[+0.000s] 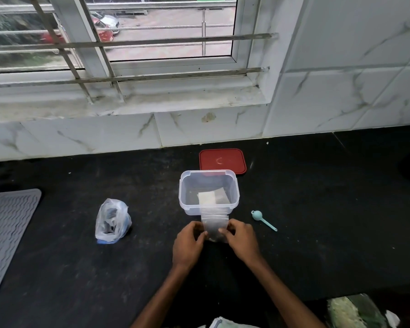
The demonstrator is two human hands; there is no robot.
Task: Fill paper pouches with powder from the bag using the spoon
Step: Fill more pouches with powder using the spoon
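Fingertips of the left hand [189,242] and right hand [240,240] pinch the side edges of the clear bag [214,224] before the tub [184,197], seemingly light, limp, best held there.

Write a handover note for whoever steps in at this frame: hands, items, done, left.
Hands: left hand and right hand both pinch the clear zip bag, upright just in front of the open container.
Two paper pouches lie inside the container; whether filled, cannot tell. A red lid lies behind it.
The spoon lies on the counter to the right, unheld.
Left, likely: open the bag, take the spoon, scoop powder into pouches.
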